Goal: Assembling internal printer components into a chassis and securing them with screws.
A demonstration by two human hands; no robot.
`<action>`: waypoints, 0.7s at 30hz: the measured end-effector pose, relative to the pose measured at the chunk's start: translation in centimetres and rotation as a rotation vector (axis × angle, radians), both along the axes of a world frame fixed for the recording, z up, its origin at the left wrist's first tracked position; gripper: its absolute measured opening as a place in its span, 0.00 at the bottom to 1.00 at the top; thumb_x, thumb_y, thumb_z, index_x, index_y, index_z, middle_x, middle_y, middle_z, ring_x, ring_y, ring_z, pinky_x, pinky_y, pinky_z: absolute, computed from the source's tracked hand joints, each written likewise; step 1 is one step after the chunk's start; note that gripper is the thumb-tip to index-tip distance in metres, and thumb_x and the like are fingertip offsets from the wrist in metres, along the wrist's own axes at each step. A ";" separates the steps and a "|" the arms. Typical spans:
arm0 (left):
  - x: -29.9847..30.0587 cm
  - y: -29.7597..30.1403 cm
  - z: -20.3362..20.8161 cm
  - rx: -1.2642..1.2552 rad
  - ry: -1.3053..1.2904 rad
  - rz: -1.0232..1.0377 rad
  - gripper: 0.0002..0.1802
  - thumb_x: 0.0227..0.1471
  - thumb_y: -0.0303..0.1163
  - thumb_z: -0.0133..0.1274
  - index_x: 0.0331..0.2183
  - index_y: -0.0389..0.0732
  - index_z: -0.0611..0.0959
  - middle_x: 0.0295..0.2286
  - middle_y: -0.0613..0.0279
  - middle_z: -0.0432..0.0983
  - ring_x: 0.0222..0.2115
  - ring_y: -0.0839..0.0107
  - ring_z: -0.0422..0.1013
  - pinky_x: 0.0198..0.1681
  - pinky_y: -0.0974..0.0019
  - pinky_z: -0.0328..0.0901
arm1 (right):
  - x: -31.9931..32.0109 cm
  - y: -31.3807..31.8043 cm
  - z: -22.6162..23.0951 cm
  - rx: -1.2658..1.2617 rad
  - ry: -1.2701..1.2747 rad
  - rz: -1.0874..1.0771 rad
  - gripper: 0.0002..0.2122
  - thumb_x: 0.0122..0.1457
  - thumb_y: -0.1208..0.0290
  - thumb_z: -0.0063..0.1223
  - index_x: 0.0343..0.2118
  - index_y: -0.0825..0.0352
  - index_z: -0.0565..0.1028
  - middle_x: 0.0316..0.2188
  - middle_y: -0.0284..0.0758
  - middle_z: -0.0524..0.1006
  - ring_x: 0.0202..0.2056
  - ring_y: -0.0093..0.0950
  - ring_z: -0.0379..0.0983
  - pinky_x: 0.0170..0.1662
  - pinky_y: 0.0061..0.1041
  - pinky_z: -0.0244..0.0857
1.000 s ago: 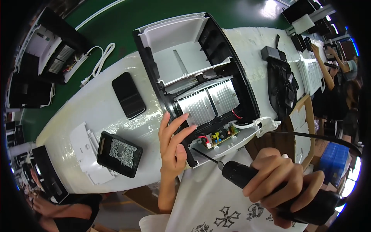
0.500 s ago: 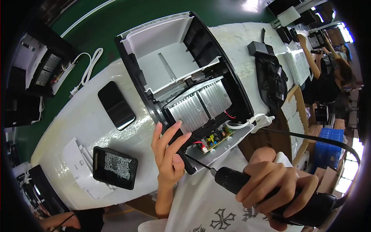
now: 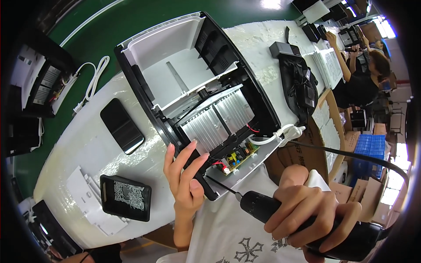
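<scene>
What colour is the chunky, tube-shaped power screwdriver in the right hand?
The tube-shaped power screwdriver is black; it shows best in the head view.

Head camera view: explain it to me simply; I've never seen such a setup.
There is no robot: a person works bare-handed, seen from above by a fisheye camera on that person's head, so straight edges bend. The right hand grips a black corded driver, its thin shaft reaching to the near corner of an opened black housing. The left hand rests on the housing's left side. Inside are silver fins and a circuit board. On the white table lie a phone, a white panel and a black tray of screws.
</scene>
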State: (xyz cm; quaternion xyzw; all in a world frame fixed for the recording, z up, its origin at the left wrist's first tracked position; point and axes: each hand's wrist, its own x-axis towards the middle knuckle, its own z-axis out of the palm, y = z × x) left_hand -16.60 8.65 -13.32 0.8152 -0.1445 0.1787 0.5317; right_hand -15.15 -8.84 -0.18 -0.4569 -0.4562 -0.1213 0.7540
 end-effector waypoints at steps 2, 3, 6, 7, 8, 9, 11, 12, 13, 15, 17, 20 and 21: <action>0.0 0.1 -0.1 0.002 -0.004 0.005 0.24 0.64 0.38 0.33 0.42 0.36 0.82 0.48 0.48 0.74 0.56 0.51 0.62 0.64 0.50 0.47 | 0.0 0.1 0.0 0.005 -0.004 0.014 0.19 0.56 0.69 0.62 0.36 0.67 0.59 0.15 0.40 0.71 0.11 0.33 0.71 0.12 0.32 0.70; -0.1 0.0 0.0 0.004 -0.004 0.006 0.24 0.64 0.38 0.33 0.42 0.36 0.82 0.48 0.48 0.74 0.56 0.51 0.62 0.64 0.50 0.47 | -0.2 0.0 0.1 -0.004 -0.007 -0.010 0.19 0.56 0.69 0.62 0.37 0.67 0.59 0.15 0.39 0.71 0.11 0.32 0.71 0.13 0.30 0.70; -0.1 0.0 0.2 -0.004 -0.003 -0.003 0.24 0.64 0.38 0.33 0.42 0.36 0.82 0.48 0.48 0.75 0.55 0.51 0.62 0.64 0.50 0.47 | -0.5 -0.7 0.9 -0.084 0.024 -0.073 0.17 0.59 0.63 0.59 0.38 0.63 0.61 0.18 0.35 0.73 0.18 0.31 0.74 0.21 0.27 0.70; 0.0 0.0 0.2 -0.003 0.000 -0.007 0.24 0.64 0.38 0.33 0.42 0.36 0.82 0.48 0.48 0.75 0.55 0.51 0.62 0.64 0.50 0.47 | -0.5 -0.9 1.1 -0.156 0.059 -0.112 0.15 0.61 0.58 0.56 0.40 0.60 0.63 0.20 0.31 0.74 0.24 0.31 0.76 0.29 0.25 0.71; 0.0 0.0 0.2 -0.001 0.003 -0.013 0.24 0.64 0.38 0.33 0.42 0.36 0.82 0.48 0.48 0.75 0.55 0.51 0.62 0.64 0.50 0.47 | -0.4 -1.0 1.0 -0.155 0.059 -0.113 0.15 0.61 0.58 0.56 0.40 0.60 0.63 0.20 0.31 0.74 0.24 0.31 0.76 0.29 0.25 0.71; 0.0 0.1 0.1 -0.001 0.004 -0.011 0.24 0.64 0.38 0.33 0.42 0.36 0.82 0.48 0.48 0.75 0.55 0.51 0.62 0.64 0.50 0.47 | -0.3 -1.0 0.9 -0.180 0.067 -0.093 0.15 0.61 0.58 0.56 0.40 0.60 0.63 0.20 0.32 0.74 0.25 0.31 0.76 0.29 0.25 0.71; 0.0 0.2 -0.1 -0.003 0.001 -0.003 0.24 0.64 0.38 0.33 0.42 0.36 0.82 0.48 0.48 0.75 0.55 0.51 0.62 0.64 0.50 0.47 | -0.2 -0.8 0.5 -0.205 0.074 -0.072 0.15 0.61 0.58 0.56 0.40 0.60 0.63 0.20 0.32 0.74 0.25 0.31 0.76 0.29 0.25 0.71; 0.1 0.1 0.0 -0.006 -0.001 -0.003 0.24 0.64 0.38 0.33 0.42 0.36 0.82 0.48 0.48 0.75 0.55 0.51 0.62 0.64 0.50 0.47 | -0.3 -0.8 0.4 -0.205 0.076 -0.078 0.15 0.61 0.59 0.56 0.40 0.60 0.63 0.20 0.33 0.74 0.25 0.32 0.76 0.30 0.26 0.71; 0.1 0.0 0.0 -0.006 -0.001 -0.007 0.24 0.64 0.38 0.33 0.42 0.36 0.82 0.48 0.48 0.75 0.56 0.51 0.61 0.64 0.50 0.47 | -0.3 -0.7 0.5 -0.205 0.078 -0.082 0.15 0.61 0.59 0.56 0.39 0.60 0.64 0.20 0.33 0.74 0.26 0.32 0.76 0.30 0.26 0.71; 0.2 0.0 0.1 -0.007 -0.006 -0.004 0.24 0.64 0.38 0.33 0.42 0.36 0.83 0.48 0.48 0.75 0.56 0.50 0.61 0.63 0.50 0.48 | -0.2 -0.7 0.6 -0.210 0.073 -0.079 0.15 0.61 0.59 0.56 0.40 0.60 0.64 0.21 0.33 0.75 0.26 0.33 0.76 0.31 0.27 0.71; 0.2 0.0 0.1 -0.024 -0.015 -0.010 0.24 0.64 0.38 0.34 0.43 0.36 0.82 0.49 0.49 0.74 0.58 0.49 0.59 0.64 0.49 0.48 | -0.1 -0.1 0.2 -0.212 0.065 -0.066 0.15 0.61 0.58 0.57 0.40 0.60 0.64 0.21 0.34 0.75 0.26 0.33 0.76 0.32 0.28 0.71; 0.1 0.2 -0.2 -0.045 0.010 -0.020 0.22 0.63 0.36 0.34 0.43 0.37 0.83 0.51 0.50 0.72 0.59 0.49 0.57 0.64 0.47 0.47 | 0.0 1.5 -1.0 -0.064 -0.040 -0.112 0.19 0.58 0.65 0.61 0.38 0.65 0.60 0.16 0.36 0.72 0.12 0.29 0.71 0.15 0.23 0.68; 0.0 0.4 -0.4 -0.069 0.015 -0.023 0.21 0.62 0.34 0.35 0.43 0.37 0.82 0.51 0.52 0.72 0.59 0.49 0.57 0.65 0.46 0.46 | 0.1 1.6 -1.1 -0.099 -0.039 -0.080 0.19 0.58 0.64 0.61 0.38 0.64 0.60 0.16 0.34 0.73 0.12 0.27 0.71 0.15 0.21 0.66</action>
